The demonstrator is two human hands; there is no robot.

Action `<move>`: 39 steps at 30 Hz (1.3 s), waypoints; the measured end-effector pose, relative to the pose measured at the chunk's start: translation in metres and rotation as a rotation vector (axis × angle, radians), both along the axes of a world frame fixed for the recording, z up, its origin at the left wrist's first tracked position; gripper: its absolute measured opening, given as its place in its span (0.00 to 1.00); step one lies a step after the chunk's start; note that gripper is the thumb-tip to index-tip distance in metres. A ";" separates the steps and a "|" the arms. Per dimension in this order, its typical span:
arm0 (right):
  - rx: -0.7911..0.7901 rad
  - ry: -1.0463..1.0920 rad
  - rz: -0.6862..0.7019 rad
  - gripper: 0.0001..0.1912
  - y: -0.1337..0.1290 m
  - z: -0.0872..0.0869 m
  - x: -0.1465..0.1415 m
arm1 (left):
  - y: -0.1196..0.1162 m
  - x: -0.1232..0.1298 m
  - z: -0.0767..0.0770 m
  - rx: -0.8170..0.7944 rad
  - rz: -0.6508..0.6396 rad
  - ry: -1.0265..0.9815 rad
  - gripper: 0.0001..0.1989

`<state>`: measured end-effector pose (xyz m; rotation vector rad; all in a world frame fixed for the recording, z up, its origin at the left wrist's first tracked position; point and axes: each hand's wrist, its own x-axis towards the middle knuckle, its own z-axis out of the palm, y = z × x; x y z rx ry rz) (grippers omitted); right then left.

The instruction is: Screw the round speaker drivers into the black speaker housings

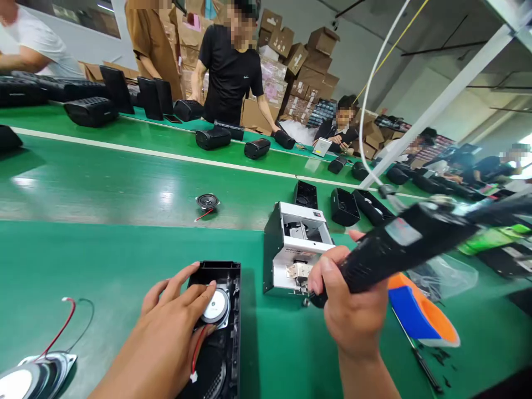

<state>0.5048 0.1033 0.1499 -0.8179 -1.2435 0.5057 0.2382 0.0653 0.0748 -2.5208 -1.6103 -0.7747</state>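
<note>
Black shell (pixel 222 327) on green bench (pixel 103 266), both hands at work on it.

Left hand (pixel 166 327) lies flat, fingers spread over the small speaker (pixel 216 306) seated in the shell, likely pinning it so it won't shift; red wire (pixel 197 346) trails beneath. Right hand (pixel 353 310) is closed round a black driver (pixel 399 249), tip by the white feeder box (pixel 297 249) just beside the shell, apparently placed for short reach. Spare speaker (pixel 31 377) at near left edge. Mid-belt: loose speaker (pixel 207 201), more shells (pixel 344 206). Far side: people (pixel 230 66) at the line, cartons (pixel 307 55) stacked behind.
</note>
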 end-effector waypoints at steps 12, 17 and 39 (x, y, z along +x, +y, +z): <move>0.025 0.303 0.329 0.26 -0.032 -0.003 -0.075 | 0.002 0.013 0.035 -0.493 0.123 -0.089 0.28; -0.030 0.237 0.361 0.24 -0.025 -0.023 -0.086 | 0.001 0.016 0.044 -0.541 0.123 -0.053 0.31; -0.103 0.195 0.360 0.21 -0.016 -0.039 -0.086 | -0.004 0.016 0.038 -0.441 0.101 -0.059 0.26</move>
